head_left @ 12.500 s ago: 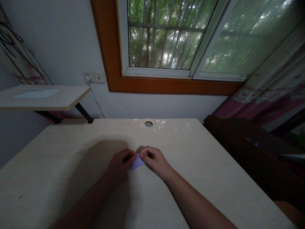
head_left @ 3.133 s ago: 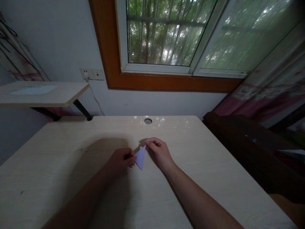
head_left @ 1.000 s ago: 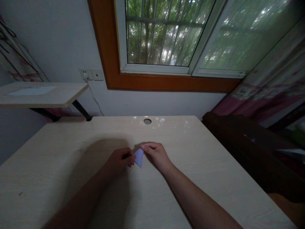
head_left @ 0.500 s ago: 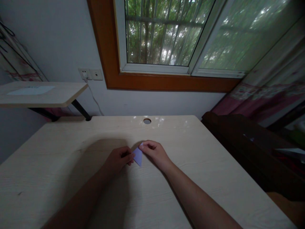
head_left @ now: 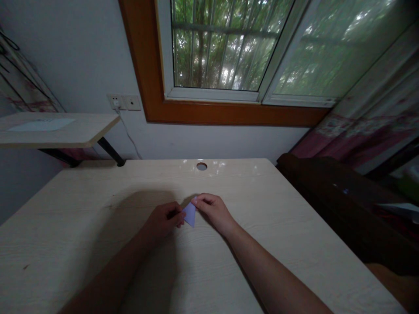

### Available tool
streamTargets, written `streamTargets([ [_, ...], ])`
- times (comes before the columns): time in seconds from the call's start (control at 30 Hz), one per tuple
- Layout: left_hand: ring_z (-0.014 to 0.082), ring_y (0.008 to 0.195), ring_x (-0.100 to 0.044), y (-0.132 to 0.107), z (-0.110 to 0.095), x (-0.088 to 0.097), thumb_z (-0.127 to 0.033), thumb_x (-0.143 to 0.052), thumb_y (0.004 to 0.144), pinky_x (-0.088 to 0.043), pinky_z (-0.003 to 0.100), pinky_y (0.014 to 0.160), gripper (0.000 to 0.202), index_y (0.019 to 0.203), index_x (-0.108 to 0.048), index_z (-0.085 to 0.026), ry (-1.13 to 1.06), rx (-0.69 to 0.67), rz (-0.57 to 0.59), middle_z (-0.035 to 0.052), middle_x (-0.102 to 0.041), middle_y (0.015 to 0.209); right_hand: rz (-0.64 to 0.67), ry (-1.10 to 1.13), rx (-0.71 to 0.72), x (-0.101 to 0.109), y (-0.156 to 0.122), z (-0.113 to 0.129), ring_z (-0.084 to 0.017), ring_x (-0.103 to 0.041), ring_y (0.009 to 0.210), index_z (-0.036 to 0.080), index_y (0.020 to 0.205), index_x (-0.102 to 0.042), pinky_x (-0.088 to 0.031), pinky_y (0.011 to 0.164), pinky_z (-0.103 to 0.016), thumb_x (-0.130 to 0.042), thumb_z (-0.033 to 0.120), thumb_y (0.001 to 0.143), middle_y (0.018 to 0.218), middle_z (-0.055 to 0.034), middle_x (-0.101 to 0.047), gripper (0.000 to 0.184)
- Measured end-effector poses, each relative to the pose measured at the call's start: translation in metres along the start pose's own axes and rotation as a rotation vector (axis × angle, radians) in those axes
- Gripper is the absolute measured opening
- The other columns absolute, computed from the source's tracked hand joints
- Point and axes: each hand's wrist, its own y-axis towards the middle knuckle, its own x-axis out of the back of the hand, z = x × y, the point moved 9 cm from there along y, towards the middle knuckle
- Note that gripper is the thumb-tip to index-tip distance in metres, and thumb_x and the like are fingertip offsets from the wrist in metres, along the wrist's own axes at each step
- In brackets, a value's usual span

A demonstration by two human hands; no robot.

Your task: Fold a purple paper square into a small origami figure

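Note:
Between my two hands is a small piece of folded purple paper (head_left: 190,214), roughly triangular, with one point toward me. My left hand (head_left: 167,217) pinches its left corner between thumb and fingers. The thumb and fingers of my right hand (head_left: 213,209) are closed on its upper right corner. My fingertips hide both of those corners. Both hands are low over the pale wooden desk (head_left: 209,270), near its middle.
A round cable hole (head_left: 202,166) lies near the desk's back edge. At the left, a raised shelf (head_left: 98,126) on black legs carries a sheet of paper (head_left: 42,124). Dark wooden furniture (head_left: 314,179) stands along the right side. A window (head_left: 225,52) is behind.
Both hands keep their pinch on the folded purple paper. The paper has tilted very slightly; otherwise hardly anything has moved.

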Motion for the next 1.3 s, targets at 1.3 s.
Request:
streamTargets([
  [1.3,0.0154,0.069,-0.058,0.000,-0.006,0.013,-0.039,-0.062,0.083,-0.044,0.025,0.064,0.022,0.080,-0.066,-0.018,0.082,-0.033,-0.159,0.0009,-0.063,0.072,0.318,-0.397,0.215,-0.035,-0.014,0.012,-0.012,-0.055,0.068,0.018,0.077,-0.071,-0.041,0.064,-0.024,-0.065,0.036,0.087,0.075,-0.0009,-0.063,0.022],
])
